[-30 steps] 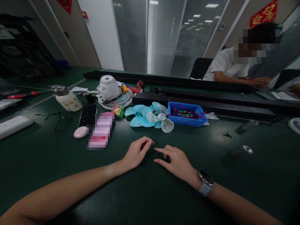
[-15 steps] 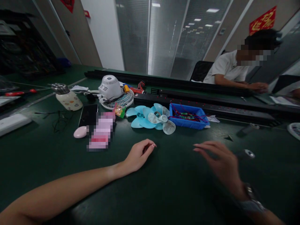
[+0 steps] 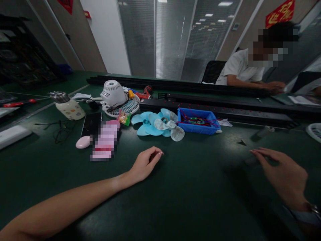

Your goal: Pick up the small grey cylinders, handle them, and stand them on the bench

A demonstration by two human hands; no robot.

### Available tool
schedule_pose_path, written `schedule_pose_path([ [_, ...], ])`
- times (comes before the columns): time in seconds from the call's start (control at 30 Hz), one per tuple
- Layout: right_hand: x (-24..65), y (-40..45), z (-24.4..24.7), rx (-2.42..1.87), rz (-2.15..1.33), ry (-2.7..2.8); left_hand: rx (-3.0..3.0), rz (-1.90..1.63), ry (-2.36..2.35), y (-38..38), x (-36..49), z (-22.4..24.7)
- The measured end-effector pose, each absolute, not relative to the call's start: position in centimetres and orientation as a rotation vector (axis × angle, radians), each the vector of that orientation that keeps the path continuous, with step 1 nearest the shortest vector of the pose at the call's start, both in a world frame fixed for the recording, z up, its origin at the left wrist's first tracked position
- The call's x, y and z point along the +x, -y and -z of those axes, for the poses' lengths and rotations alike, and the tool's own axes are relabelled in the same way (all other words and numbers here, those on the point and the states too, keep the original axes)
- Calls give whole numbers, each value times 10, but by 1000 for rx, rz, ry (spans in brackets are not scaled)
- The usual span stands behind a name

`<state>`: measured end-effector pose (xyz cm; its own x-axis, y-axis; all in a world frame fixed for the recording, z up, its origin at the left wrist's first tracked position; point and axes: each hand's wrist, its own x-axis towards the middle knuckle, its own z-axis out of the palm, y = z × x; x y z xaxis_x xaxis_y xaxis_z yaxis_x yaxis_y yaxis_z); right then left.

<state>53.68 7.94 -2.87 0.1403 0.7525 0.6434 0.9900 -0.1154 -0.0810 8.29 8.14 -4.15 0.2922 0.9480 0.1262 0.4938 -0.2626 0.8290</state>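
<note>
My left hand (image 3: 146, 164) rests on the green table with its fingers curled in and the thumb against them. Nothing shows between them. My right hand (image 3: 284, 175) is over the right side of the table, its thumb and fingers stretched forward and slightly apart. Just behind its fingertips lies a dim grey cylinder (image 3: 250, 161), partly covered by the hand. I cannot see any contact between them. A second clear or grey cylinder (image 3: 264, 132) lies farther back. Blue fan blades (image 3: 147, 125) and a translucent fan blade (image 3: 177, 133) lie together beyond my left hand.
A blue bin (image 3: 198, 127) holds wires and small circuit boards. Left of the blades are a white fan (image 3: 114, 93), pink packet (image 3: 105, 142), pink oval mouse (image 3: 83, 142), phone (image 3: 92, 124) and flask (image 3: 70, 108). Long black rails (image 3: 225, 110) cross the back. A co-worker (image 3: 238, 68) sits beyond.
My right hand has moved to the right, over the near grey cylinder, hiding part of it. My left hand has stayed in place; the view has shifted slightly.
</note>
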Motion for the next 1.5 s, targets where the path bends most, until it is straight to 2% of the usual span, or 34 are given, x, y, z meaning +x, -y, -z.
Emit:
schedule_pose_path([
  [0.07, 541, -79, 28, -1924, 630, 1606, 1876, -841, -1285, -82, 83, 41],
  [0.23, 555, -78, 34, -2250, 413, 1461, 1884, -840, -1270, -82, 82, 41],
  [0.47, 547, -79, 42, -2110, 382, 1370, 1893, -829, -1268, -82, 83, 41],
  [1.1, 540, -73, 46, -2160, 257, 1374, 1922, -803, -1266, -82, 82, 39],
  [1.37, 517, -65, 50, -1979, 319, 1434, 1930, -809, -1256, -82, 83, 42],
  [1.5, 451, -66, 36, -1686, -28, 1680, 1948, -806, -1217, -79, 83, 41],
])
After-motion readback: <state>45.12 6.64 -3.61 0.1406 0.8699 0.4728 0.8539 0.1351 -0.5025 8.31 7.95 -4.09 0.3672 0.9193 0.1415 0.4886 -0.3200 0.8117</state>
